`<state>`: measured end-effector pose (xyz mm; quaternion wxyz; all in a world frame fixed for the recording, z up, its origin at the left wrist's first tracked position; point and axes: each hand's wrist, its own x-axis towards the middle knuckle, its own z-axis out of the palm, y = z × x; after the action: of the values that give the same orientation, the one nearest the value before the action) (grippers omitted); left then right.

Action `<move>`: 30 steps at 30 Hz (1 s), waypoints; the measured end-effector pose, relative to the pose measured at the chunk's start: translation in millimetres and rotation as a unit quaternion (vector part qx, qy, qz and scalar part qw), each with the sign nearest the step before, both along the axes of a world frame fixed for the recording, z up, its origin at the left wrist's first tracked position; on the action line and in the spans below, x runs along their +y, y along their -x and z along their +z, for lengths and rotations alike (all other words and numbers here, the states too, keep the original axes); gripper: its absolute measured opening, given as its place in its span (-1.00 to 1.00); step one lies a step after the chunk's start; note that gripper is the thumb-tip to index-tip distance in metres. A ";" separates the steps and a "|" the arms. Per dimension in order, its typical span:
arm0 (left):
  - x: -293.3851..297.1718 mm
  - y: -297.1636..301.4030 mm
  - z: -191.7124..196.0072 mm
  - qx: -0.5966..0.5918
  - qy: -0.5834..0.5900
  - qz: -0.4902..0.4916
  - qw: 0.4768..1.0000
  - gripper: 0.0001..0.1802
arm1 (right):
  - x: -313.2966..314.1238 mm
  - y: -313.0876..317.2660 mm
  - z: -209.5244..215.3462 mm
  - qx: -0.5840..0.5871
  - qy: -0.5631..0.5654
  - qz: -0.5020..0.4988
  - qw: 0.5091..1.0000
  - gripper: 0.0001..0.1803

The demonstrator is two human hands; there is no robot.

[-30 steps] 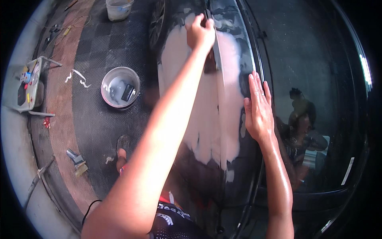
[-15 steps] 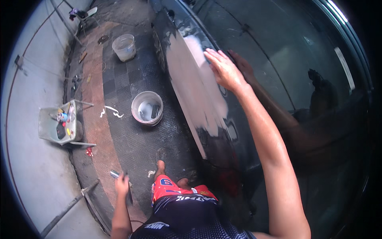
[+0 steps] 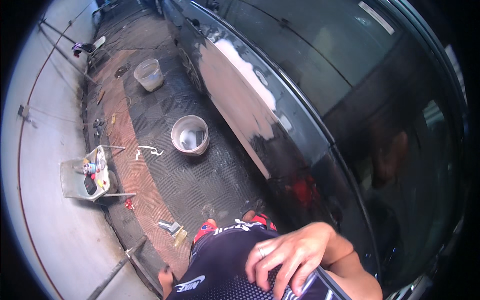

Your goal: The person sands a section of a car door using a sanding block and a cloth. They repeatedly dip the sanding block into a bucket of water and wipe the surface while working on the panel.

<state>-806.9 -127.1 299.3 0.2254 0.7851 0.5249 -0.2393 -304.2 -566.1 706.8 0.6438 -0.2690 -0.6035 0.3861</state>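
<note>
Shorts (image 3: 225,260) under R hand (image 3: 290,257), fingers (image 3: 280,287) spread loose, gripping nothing; L hand unseen.

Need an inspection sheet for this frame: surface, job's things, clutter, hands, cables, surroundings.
Surface: dark checkered floor mat, wet-looking, with a reddish strip along its left.
Job's things: dark car body panel smeared with white patches; white bucket close beside it on the mat.
Clutter: second bucket farther off; tool tray; scraper; white rag.
Hands: right hand rests on dark shorts, fingers spread, holding nothing; left hand low by the mat's edge, grip unclear.
Cables: thin cords near the mat's left edge.
Surroundings: grey concrete floor.
</note>
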 end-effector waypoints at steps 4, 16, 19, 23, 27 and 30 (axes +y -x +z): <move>86.6 -191.7 61.7 -0.227 -0.071 -0.130 0.963 -0.46 | 37.5 55.3 6.0 -0.095 0.011 -0.230 0.968 -0.77; 181.2 -275.1 73.2 -0.197 0.007 -0.355 0.914 -0.45 | 186.5 174.7 22.3 0.029 -0.179 -0.388 0.903 -0.86; 232.4 -195.2 10.0 -0.075 0.080 -0.373 0.922 -0.42 | 195.9 176.8 28.1 0.016 -0.197 -0.393 0.898 -0.86; 258.3 -104.9 -1.3 -0.021 0.089 -0.336 0.937 -0.38 | 212.4 189.4 27.9 0.012 -0.211 -0.403 0.891 -0.85; 261.6 -83.1 -29.8 -0.028 0.074 -0.216 0.973 -0.42 | 214.1 194.0 27.1 0.006 -0.199 -0.407 0.891 -0.85; 262.8 -91.4 -53.6 -0.157 0.123 -0.145 0.969 -0.53 | 212.8 194.2 25.4 0.005 -0.181 -0.404 0.897 -0.84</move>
<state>-715.5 135.6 245.6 0.3630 0.8468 0.3300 -0.2059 -498.4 -353.3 732.2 0.7851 -0.3663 -0.4989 -0.0218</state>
